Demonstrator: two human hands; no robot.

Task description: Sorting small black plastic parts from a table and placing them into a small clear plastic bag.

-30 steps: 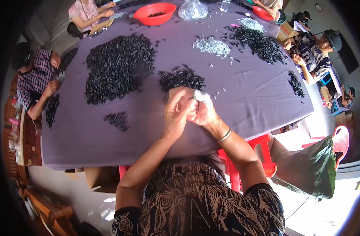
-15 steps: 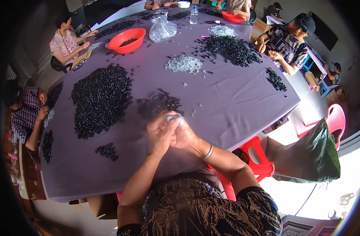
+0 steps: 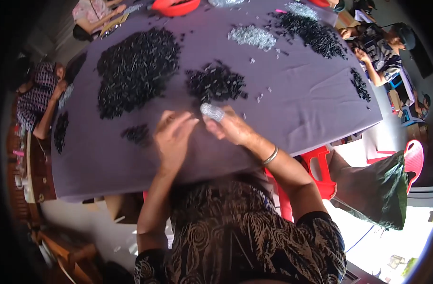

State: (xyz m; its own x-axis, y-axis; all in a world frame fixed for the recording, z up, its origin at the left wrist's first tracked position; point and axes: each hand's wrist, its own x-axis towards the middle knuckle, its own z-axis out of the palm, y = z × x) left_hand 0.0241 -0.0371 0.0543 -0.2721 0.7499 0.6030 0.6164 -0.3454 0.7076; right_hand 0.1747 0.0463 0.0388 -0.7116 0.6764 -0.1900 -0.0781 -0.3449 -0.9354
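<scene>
Silvery bundle [image 3: 212, 111] in right hand [image 3: 231, 127] (left hand [image 3: 171, 139] beside)

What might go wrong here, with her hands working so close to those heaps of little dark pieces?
1. The right hand holds a small silvery bundle at its fingertips; a loose grip could scatter it over the purple cloth.
2. The small dark pile lies just beyond both hands; the left hand could sweep pieces out of it.
3. Stray bits near the cloth's edge could roll off.
</scene>
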